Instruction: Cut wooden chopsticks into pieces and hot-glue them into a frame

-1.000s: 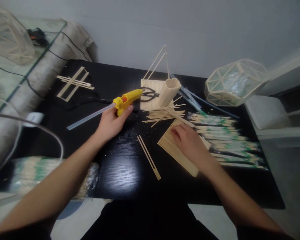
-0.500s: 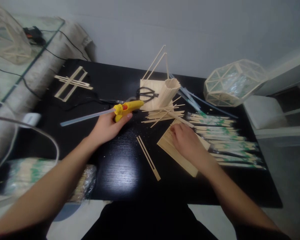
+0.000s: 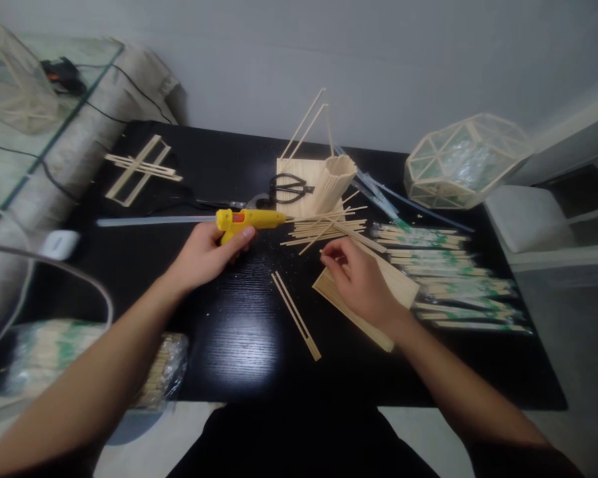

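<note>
My left hand (image 3: 206, 255) is wrapped round the grip of a yellow glue gun (image 3: 252, 219), with a long clear glue stick (image 3: 157, 220) coming out of its back. The nozzle points right, towards a heap of loose wooden sticks (image 3: 329, 231). My right hand (image 3: 359, 279) has thumb and forefinger pinched together above a flat panel of joined sticks (image 3: 353, 312); what the pinch holds is too small to make out. Left of the panel lies a narrow piece of joined sticks (image 3: 296, 315). Behind the heap, black-handled scissors (image 3: 292, 188) rest on a square wooden base (image 3: 299, 166).
A stick cylinder (image 3: 335, 182) stands on the base. Packs of wrapped sticks (image 3: 448, 275) lie on the right, below a faceted stick frame (image 3: 466, 162). A crossed stick frame (image 3: 142, 169) lies far left. A white cable (image 3: 80, 265) and a plastic-wrapped bundle (image 3: 54, 352) are at the left.
The glue gun has swung level and moved slightly left with my left hand. My right hand has lifted and drawn left from the panel, its thumb and forefinger now showing in a pinch.
</note>
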Demonstrator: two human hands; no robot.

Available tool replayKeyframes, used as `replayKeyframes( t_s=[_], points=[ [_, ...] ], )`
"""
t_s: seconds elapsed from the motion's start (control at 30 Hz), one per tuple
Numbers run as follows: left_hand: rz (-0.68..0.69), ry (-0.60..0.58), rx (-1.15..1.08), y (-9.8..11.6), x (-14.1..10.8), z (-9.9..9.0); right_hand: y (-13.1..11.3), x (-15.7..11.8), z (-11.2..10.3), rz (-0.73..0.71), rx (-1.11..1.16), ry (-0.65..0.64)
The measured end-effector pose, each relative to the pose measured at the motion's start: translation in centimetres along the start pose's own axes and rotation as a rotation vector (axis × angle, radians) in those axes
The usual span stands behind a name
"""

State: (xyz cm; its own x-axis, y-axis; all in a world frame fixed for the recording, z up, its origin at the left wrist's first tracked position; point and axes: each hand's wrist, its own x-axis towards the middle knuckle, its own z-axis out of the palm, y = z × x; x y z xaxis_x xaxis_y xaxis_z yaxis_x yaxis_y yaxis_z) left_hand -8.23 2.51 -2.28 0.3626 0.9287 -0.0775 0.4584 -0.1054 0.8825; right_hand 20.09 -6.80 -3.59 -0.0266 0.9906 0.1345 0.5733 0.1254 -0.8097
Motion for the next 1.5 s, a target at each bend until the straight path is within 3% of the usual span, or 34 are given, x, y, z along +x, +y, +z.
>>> replayKeyframes(
  t_s=[0.13, 0.23, 0.73, 0.9, 1.1, 1.2, 1.37, 1.5],
  points=[
    [-0.012, -0.031, -0.084, 0.6, 0.0, 0.0, 0.9, 0.5, 2.1, 0.145, 0.47, -0.013],
    [-0.008, -0.069, -0.091, 0.8, 0.0, 0.0, 1.9, 0.4, 2.9, 0.19, 0.624, -0.01],
    [-0.011, -0.218, 0.015, 0.2, -0.3, 0.0, 3.0, 0.3, 3.4, 0.273, 0.801, -0.016],
    [-0.08, -0.109, -0.032, 0.6, -0.2, 0.3, 2.9, -0.1, 3.8, 0.201, 0.657, 0.023],
    [-0.1, 0.018, -0.078, 0.9, 0.1, 0.5, 1.7, -1.1, 3.9, -0.19, 0.101, -0.052],
    [-0.093, 0.02, -0.088, 0.9, 0.2, 0.6, 1.1, -1.0, 3.7, -0.29, -0.075, -0.141],
    [-0.059, 0.009, -0.1, 0.9, 0.1, 0.6, 0.6, -0.1, 3.0, -0.365, -0.13, -0.326],
    [-0.05, 0.034, -0.117, 0.9, 0.2, 0.4, 0.7, 0.1, 2.8, -0.351, -0.151, -0.32]
  ],
)
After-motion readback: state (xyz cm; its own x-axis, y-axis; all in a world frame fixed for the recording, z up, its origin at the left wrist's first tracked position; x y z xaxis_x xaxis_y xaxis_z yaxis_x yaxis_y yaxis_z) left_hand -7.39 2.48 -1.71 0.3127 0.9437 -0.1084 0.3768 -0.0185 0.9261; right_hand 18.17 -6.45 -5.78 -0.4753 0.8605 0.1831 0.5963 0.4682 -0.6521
